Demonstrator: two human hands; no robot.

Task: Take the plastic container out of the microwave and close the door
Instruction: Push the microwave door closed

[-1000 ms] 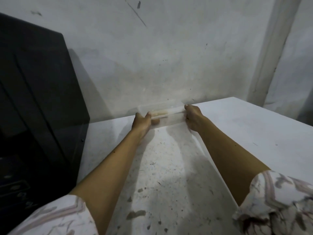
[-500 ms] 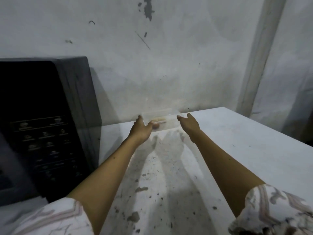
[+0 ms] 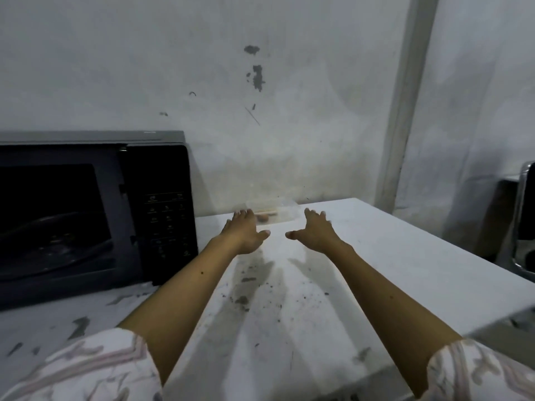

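A clear plastic container [image 3: 273, 211] with a bit of food inside rests on the white counter [image 3: 376, 256] against the back wall. My left hand [image 3: 244, 231] and my right hand [image 3: 314, 231] hover just in front of it, fingers spread, holding nothing. The black microwave [image 3: 95, 215] stands at the left. Its cavity [image 3: 52, 224] looks open, with the glass turntable showing inside; the door itself lies out of view. The keypad panel [image 3: 166, 218] faces me.
The counter surface is stained with dark specks between my arms. A shiny metal object [image 3: 524, 224] stands at the right edge. A pale vertical post [image 3: 405, 96] runs down the wall behind the counter's far right corner.
Both hands let go of the container, left it by the wall and drew back toward me, fingers spreading. The view swung left, bringing the microwave front into sight.
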